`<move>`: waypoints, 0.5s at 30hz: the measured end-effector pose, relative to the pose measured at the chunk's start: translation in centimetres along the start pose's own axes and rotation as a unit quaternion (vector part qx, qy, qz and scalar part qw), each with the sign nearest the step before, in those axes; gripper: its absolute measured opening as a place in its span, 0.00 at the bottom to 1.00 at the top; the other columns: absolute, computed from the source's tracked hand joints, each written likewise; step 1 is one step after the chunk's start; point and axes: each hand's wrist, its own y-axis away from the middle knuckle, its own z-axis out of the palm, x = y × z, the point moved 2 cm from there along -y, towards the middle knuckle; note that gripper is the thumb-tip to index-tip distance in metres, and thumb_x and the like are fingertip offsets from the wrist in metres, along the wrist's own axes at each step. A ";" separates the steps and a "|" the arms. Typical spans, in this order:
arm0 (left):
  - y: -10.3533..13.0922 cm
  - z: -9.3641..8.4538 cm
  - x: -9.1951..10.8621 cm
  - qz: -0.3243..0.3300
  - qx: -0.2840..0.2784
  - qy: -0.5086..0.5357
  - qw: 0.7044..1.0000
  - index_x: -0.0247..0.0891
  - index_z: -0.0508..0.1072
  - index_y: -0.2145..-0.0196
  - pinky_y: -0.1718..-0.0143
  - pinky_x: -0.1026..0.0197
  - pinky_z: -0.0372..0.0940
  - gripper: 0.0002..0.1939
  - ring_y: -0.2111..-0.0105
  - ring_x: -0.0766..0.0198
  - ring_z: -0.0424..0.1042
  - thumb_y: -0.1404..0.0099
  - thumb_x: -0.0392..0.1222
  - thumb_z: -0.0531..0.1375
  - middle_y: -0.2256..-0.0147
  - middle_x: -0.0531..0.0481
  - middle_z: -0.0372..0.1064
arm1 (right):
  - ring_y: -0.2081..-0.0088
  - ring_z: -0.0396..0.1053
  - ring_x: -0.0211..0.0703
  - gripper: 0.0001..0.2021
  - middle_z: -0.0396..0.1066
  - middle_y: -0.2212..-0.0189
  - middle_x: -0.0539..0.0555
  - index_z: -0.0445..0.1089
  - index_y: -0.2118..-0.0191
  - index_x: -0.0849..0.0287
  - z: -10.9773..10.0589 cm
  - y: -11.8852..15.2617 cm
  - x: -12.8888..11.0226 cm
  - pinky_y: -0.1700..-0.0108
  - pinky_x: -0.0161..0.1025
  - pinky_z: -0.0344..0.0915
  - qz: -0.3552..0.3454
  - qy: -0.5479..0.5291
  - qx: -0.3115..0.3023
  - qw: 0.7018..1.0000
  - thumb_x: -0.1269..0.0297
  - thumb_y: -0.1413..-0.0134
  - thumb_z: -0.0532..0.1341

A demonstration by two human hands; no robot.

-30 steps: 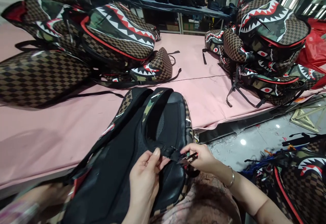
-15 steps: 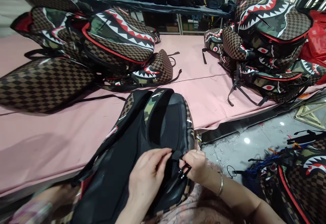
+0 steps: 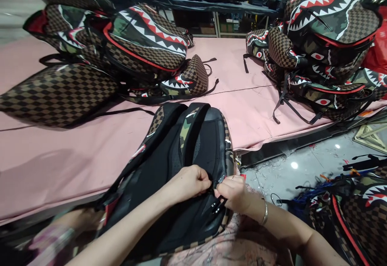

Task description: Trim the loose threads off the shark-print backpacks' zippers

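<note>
A black-backed backpack [image 3: 163, 169] with checkered and camouflage trim leans with its padded back and shoulder straps towards me. My left hand [image 3: 193, 181] is closed in a pinch over the strap end at the lower right of the back panel; what its fingertips hold is hidden. Close beside it, my right hand [image 3: 232, 193] is closed at the bag's side edge. Small dark scissors [image 3: 218, 206] stick out from under its fingers, pointing down and left. A loose strap [image 3: 190, 133] with a camouflage patch runs above my hands.
Piled shark-mouth backpacks lie on the pink-covered table, one pile [image 3: 145, 40] at left, another [image 3: 326, 48] at right. More bags [image 3: 359, 205] lie on the floor at lower right. Another person's hand [image 3: 81, 221], in a plaid sleeve, is at the backpack's left side.
My left hand has moved slightly up and right, its fingers now curled nearer my right hand. The forearm lies lower across the bag. The view has shifted a little.
</note>
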 end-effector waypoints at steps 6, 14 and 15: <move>0.1 1.6 -1.8 0.004 0.118 0.151 0.981 0.38 0.68 0.88 0.78 0.66 0.49 0.07 0.81 0.68 0.58 0.57 0.40 0.57 0.86 0.55 0.59 | 0.77 0.59 0.37 0.13 0.58 0.83 0.49 0.62 0.78 0.57 -0.2 0.1 0.3 0.73 0.35 0.52 0.017 -0.005 -0.003 1.000 0.69 0.44 0.49; 2.6 5.4 -3.5 -0.101 0.182 0.634 0.745 0.32 0.76 0.76 0.79 0.70 0.52 0.16 0.81 0.74 0.54 0.64 0.42 0.70 0.82 0.56 0.61 | 0.79 0.58 0.37 0.17 0.61 0.83 0.49 0.63 0.75 0.58 -2.9 -1.1 0.2 0.74 0.34 0.52 0.012 -0.083 0.041 0.996 0.63 0.38 0.44; 2.7 5.7 -3.3 -0.104 0.171 0.652 0.732 0.32 0.76 0.76 0.78 0.70 0.53 0.16 0.81 0.74 0.54 0.65 0.42 0.71 0.82 0.56 0.61 | 0.79 0.59 0.37 0.17 0.63 0.82 0.50 0.64 0.74 0.59 -3.2 -1.2 0.1 0.74 0.34 0.53 0.017 -0.098 0.045 0.994 0.62 0.38 0.44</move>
